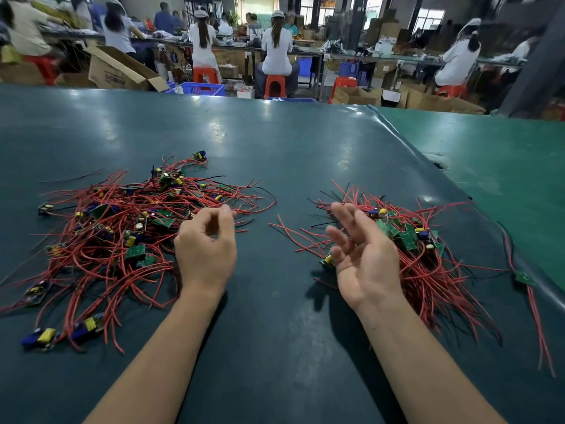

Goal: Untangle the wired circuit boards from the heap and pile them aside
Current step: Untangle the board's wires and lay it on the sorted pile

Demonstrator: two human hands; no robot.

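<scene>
A tangled heap of green circuit boards with red and black wires (128,228) spreads over the left of the dark green table (275,154). A tidier pile of the same wired boards (409,240) lies to the right. My left hand (208,249) hovers at the heap's right edge, fingers loosely curled, thumb and forefinger near each other with nothing visible between them. Beside the pile's left edge my right hand (360,252) is held palm up, its fingers relaxed and spread. It holds nothing.
One separate board with long red wires (526,280) lies at the far right by the seam to a lighter green table (489,154). A few boards (42,335) lie loose at the near left. People sit at benches beyond the table's far edge.
</scene>
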